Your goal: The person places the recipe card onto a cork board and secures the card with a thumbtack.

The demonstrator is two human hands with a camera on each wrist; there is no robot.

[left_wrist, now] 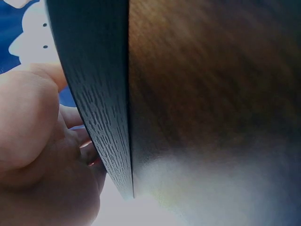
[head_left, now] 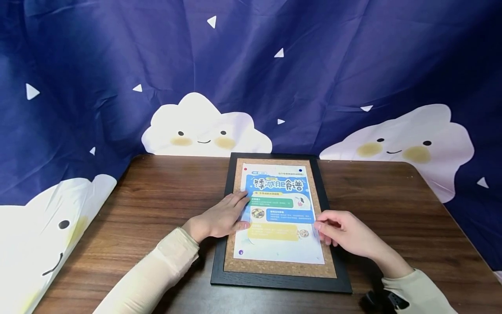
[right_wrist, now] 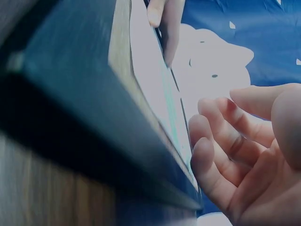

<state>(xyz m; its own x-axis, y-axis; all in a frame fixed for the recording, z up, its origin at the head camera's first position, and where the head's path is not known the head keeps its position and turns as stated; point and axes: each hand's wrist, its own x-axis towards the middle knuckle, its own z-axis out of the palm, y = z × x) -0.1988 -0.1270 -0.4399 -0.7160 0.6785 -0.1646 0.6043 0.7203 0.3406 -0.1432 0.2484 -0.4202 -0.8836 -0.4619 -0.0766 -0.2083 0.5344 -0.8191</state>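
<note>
A black-framed cork board (head_left: 274,269) lies on the table, and a printed poster (head_left: 280,253) with blue, green and yellow panels covers most of its cork. A red pin (head_left: 245,169) marks the poster's top left corner, a dark blue pin (head_left: 300,170) the top right, a purple pin (head_left: 241,252) the bottom left. My left hand (head_left: 221,218) rests across the left side of the frame, its fingers straight and fingertips on the poster's left edge. At the poster's right edge, my right hand (head_left: 349,231) hovers over the frame with loosely bent fingers (right_wrist: 221,179); nothing shows in its palm.
Under the board is a dark brown wooden table (head_left: 172,183). Behind it hangs a navy curtain (head_left: 313,78) with white smiling clouds and triangles. A black strap-like item (head_left: 382,301) sits by the right wrist.
</note>
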